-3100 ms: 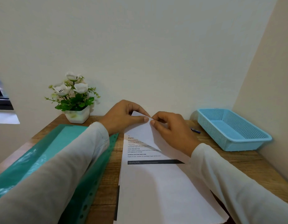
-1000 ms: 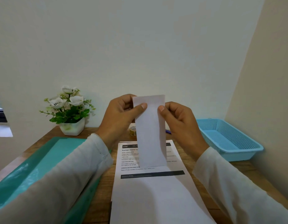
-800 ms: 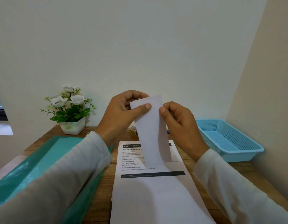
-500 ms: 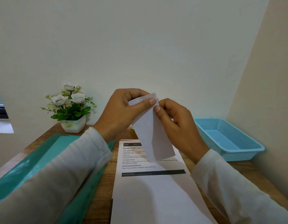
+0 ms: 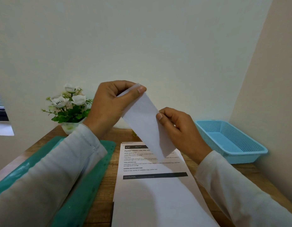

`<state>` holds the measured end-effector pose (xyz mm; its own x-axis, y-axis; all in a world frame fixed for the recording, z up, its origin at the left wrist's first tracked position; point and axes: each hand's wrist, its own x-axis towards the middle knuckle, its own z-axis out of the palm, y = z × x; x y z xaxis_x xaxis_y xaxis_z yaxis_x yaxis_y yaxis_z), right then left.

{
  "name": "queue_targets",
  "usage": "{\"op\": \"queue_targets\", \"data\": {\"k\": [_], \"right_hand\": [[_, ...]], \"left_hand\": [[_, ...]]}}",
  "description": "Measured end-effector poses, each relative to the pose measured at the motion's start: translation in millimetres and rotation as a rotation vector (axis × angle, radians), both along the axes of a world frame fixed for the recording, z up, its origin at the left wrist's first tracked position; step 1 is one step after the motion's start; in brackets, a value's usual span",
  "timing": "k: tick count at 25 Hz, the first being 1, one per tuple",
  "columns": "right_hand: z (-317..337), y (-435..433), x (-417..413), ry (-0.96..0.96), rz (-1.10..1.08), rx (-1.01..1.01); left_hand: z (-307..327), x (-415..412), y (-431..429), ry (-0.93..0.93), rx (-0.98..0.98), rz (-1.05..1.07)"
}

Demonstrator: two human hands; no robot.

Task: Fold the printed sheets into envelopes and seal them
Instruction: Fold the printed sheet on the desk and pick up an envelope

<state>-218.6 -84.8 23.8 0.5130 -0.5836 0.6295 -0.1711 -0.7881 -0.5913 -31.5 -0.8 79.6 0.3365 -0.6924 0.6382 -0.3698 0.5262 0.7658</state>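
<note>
A narrow folded white sheet hangs tilted in the air above the desk, its top end to the left and its bottom end to the lower right. My left hand pinches its top end between thumb and fingers. Lower down, my right hand grips its right edge near the middle. Below them a stack of printed sheets lies flat on the wooden desk, text side up, with a black bar across the top page.
A green plastic folder lies at the left under my left sleeve. A white pot of white flowers stands at the back left. A light blue mesh basket sits at the back right by the wall corner.
The folded sheet, earlier pressed flat on the stack, is lifted. In the last second it tilted from upright to slanted, my left hand rose with its top and my right hand slid down its edge.
</note>
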Motion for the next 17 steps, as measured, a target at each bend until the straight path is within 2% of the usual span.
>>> {"op": "queue_targets", "data": {"k": [7,11,13,17], "right_hand": [[-19,-25,-10,0.038,-0.012,0.1],[-27,-33,-17,-0.037,0.009,0.283],[-32,-34,-22,-0.105,0.01,0.408],[-46,-45,-30,-0.092,-0.088,0.564]], "left_hand": [[-1,23,-6,0.175,-0.039,0.071],[-15,36,-16,0.214,0.029,0.091],[-27,45,-23,0.177,0.126,0.111],[-59,65,-35,-0.091,0.435,0.182]]}}
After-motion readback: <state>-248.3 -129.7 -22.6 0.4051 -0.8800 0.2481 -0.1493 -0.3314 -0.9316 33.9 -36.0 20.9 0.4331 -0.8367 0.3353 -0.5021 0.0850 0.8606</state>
